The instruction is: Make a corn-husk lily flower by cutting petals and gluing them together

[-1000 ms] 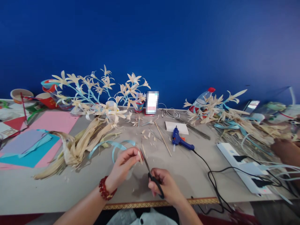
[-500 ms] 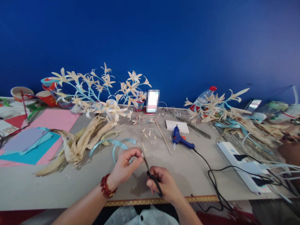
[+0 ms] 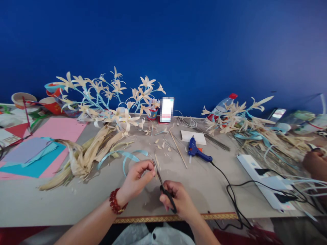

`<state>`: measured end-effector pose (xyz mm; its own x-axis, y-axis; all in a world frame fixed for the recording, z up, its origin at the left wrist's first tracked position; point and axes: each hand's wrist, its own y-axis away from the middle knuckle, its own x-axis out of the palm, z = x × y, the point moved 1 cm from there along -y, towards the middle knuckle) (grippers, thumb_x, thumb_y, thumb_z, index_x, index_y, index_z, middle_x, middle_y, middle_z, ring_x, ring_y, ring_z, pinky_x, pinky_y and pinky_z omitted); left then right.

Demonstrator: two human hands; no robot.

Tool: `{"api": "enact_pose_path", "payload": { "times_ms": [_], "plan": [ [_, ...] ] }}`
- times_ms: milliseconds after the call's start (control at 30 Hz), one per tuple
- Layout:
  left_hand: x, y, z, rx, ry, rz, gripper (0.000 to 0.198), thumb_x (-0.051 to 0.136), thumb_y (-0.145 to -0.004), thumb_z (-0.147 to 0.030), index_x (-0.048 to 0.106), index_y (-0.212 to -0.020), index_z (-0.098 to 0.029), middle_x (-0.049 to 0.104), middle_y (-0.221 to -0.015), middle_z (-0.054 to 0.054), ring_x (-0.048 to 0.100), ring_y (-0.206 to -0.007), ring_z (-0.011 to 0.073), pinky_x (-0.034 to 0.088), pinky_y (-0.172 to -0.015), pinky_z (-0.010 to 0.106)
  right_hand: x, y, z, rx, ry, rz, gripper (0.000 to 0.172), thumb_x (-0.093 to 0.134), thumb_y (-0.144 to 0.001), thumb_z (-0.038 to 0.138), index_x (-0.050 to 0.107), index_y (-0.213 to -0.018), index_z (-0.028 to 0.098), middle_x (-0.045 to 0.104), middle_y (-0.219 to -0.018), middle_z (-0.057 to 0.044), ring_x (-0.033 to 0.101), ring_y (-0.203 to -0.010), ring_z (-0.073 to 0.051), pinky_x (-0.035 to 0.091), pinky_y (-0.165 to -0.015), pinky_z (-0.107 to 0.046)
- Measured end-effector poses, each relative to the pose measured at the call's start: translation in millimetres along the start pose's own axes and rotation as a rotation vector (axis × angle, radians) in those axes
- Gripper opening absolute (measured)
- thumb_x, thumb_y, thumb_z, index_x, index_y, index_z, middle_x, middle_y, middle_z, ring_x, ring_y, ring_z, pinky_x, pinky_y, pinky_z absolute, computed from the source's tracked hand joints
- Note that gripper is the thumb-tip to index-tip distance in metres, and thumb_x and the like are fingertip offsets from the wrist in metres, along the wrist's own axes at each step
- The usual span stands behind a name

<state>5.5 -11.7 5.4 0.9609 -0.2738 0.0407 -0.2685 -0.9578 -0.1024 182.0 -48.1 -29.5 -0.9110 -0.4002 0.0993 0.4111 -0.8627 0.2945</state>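
Observation:
Black-handled scissors (image 3: 169, 198) are in my right hand (image 3: 177, 197), its fingers wrapped round the handles and the blades pointing up and left. The blade tips reach the fingertips of my left hand (image 3: 140, 177). That hand is closed in a pinch; whatever lies between thumb and finger is too small to make out. A red bead bracelet circles the left wrist. Just behind the left hand a light-blue ribbon (image 3: 131, 156) lies curled on the table (image 3: 204, 187). Small pale husk scraps (image 3: 163, 145) and a thin stick (image 3: 178, 149) lie beyond the scissors.
Dried corn husks (image 3: 84, 156) and coloured paper (image 3: 48, 160) lie left. Husk flowers (image 3: 97, 98) stand at the back. A blue glue gun (image 3: 196, 150) trails its cord to the right, near a white power strip (image 3: 263, 183). Another person's hand (image 3: 315, 165) shows at the right edge.
My hands and the scissors stay almost in place. The other person's hand at the right edge has shifted slightly. The whole view has moved very little.

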Motion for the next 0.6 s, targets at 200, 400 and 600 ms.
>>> {"api": "enact_pose_path", "payload": {
  "times_ms": [200, 400, 600],
  "plan": [
    [0.2, 0, 1, -0.009, 0.036, 0.007, 0.024, 0.059, -0.084, -0.033, 0.052, -0.068, -0.017, 0.050, -0.069, 0.001, 0.043, -0.065, 0.0135, 0.034, -0.062, 0.025, 1, 0, 2, -0.020, -0.012, 0.010, 0.056, 0.073, -0.061, 0.066, 0.042, -0.060, 0.020, 0.043, -0.046, 0.008, 0.037, -0.039, -0.006, 0.026, -0.039, -0.018],
    [0.3, -1, -2, -0.016, 0.068, 0.025, 0.025, 0.059, -0.085, -0.035, 0.052, -0.068, -0.017, 0.053, -0.072, 0.002, 0.047, -0.068, 0.0140, 0.036, -0.065, 0.026, -4, -1, 2, -0.016, 0.020, -0.003, 0.056, 0.076, -0.060, 0.064, 0.040, -0.057, 0.020, 0.042, -0.044, 0.008, 0.034, -0.037, -0.005, 0.023, -0.038, -0.019],
    [0.4, 0, -4, -0.028, 0.034, 0.101, 0.023, 0.057, -0.086, -0.034, 0.054, -0.072, -0.017, 0.056, -0.072, 0.003, 0.050, -0.069, 0.0144, 0.039, -0.067, 0.026, -14, -5, 14, -0.078, 0.050, -0.113, 0.047, 0.077, -0.064, 0.056, 0.046, -0.060, 0.020, 0.047, -0.047, 0.006, 0.042, -0.043, -0.008, 0.031, -0.044, -0.021]
  ]
}}
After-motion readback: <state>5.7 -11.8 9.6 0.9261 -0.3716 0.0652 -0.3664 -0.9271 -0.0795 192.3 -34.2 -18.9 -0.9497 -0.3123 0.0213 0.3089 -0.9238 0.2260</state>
